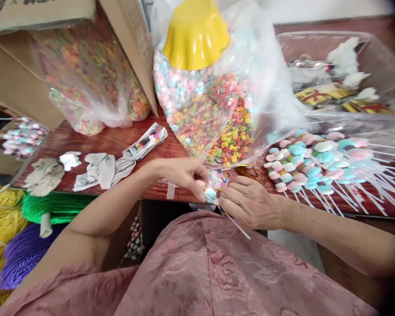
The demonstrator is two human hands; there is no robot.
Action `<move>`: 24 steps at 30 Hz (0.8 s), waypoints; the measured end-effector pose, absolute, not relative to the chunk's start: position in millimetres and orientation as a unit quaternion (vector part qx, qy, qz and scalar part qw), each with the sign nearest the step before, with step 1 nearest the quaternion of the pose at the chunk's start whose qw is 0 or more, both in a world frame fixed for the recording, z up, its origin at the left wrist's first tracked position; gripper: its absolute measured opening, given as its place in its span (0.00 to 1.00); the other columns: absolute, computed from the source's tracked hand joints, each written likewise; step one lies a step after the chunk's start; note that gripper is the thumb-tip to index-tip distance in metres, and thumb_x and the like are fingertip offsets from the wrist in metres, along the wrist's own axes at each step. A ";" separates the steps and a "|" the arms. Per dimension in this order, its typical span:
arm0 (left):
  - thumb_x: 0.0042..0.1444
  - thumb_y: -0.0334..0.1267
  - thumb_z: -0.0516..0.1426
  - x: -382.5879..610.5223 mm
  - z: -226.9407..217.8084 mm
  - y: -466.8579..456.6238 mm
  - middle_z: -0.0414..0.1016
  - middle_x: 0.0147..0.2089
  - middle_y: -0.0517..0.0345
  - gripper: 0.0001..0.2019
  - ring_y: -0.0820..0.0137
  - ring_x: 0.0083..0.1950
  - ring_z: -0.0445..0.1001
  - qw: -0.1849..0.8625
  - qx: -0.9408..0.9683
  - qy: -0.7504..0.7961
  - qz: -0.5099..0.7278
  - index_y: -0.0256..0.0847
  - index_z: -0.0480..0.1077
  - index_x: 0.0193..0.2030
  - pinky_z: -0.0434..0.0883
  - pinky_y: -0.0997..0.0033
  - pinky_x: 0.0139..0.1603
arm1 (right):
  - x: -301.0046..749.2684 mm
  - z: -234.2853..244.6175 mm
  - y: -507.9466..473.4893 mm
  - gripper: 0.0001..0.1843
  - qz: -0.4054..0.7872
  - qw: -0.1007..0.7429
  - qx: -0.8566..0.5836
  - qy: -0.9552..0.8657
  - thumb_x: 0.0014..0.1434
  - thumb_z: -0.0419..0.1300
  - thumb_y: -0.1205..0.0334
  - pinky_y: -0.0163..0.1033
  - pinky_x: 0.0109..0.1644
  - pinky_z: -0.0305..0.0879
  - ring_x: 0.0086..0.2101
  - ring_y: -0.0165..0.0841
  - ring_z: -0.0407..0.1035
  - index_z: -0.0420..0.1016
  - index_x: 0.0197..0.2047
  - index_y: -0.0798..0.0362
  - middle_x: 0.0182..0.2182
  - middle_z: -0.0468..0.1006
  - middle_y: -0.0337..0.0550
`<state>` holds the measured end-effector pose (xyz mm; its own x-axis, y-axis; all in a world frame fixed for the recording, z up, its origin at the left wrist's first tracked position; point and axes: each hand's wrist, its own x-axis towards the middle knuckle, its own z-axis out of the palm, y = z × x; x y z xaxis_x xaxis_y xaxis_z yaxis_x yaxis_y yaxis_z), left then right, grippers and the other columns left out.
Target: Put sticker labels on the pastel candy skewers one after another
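Close to the table's front edge, both of my hands meet at one marshmallow skewer [211, 195]. My left hand [184, 175] is closed, its fingertips pinching the pink and pale blue marshmallows at the top end. Curled around the lower part is my right hand [250, 202], and the white stick [239, 227] pokes out beneath it toward my lap. A small printed label [220, 177] with coloured shapes shows between the hands. Right-hand fingertips are partly hidden, so their exact grip is unclear. Just beyond lies some gold twist-tie-like material [252, 172].
Finished-looking marshmallow skewers [325, 153] are piled at the right. A clear bag of ring candies [230, 136] and marshmallows stands ahead, under a yellow fluted bowl [197, 39]. Left are a cardboard box [128, 44], a label stack [146, 141], crumpled gloves [102, 169] and coloured cord bundles [55, 206].
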<state>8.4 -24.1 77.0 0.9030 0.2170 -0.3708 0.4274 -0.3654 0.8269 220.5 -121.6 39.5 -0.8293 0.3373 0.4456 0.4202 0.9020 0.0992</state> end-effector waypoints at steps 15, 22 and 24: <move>0.60 0.47 0.58 16.3 34.8 -45.4 0.77 0.50 0.51 0.16 0.63 0.49 0.74 0.479 0.735 0.369 0.308 0.42 0.75 0.52 0.73 0.66 0.48 | 173.9 24.0 -109.6 0.09 0.489 0.436 -0.394 -0.645 0.57 0.55 0.59 0.34 0.33 0.62 0.26 0.28 0.62 0.66 0.27 0.52 0.23 0.68 0.35; 0.55 0.48 0.62 0.4 31.3 -76.3 0.64 0.65 0.46 0.34 0.65 0.54 0.74 0.701 0.496 0.386 0.336 0.48 0.60 0.68 0.72 0.63 0.53 | 172.8 0.4 -85.2 0.12 -0.015 0.394 -0.363 -0.844 0.63 0.53 0.59 0.39 0.35 0.57 0.28 0.33 0.64 0.72 0.31 0.54 0.27 0.74 0.45; 0.47 0.41 0.68 -13.7 25.3 -84.6 0.58 0.69 0.46 0.45 0.65 0.55 0.73 0.705 0.443 0.399 0.383 0.55 0.54 0.71 0.72 0.63 0.53 | 161.5 -6.5 -85.2 0.11 -0.095 0.406 -0.314 -0.853 0.64 0.51 0.64 0.40 0.35 0.58 0.30 0.34 0.66 0.73 0.34 0.54 0.28 0.75 0.47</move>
<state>-13.7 -84.6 25.3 0.3878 0.8942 -0.2238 -0.1864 0.3138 0.9310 161.5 -85.2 -6.5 -0.4739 0.4579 0.7522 0.6120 0.7854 -0.0925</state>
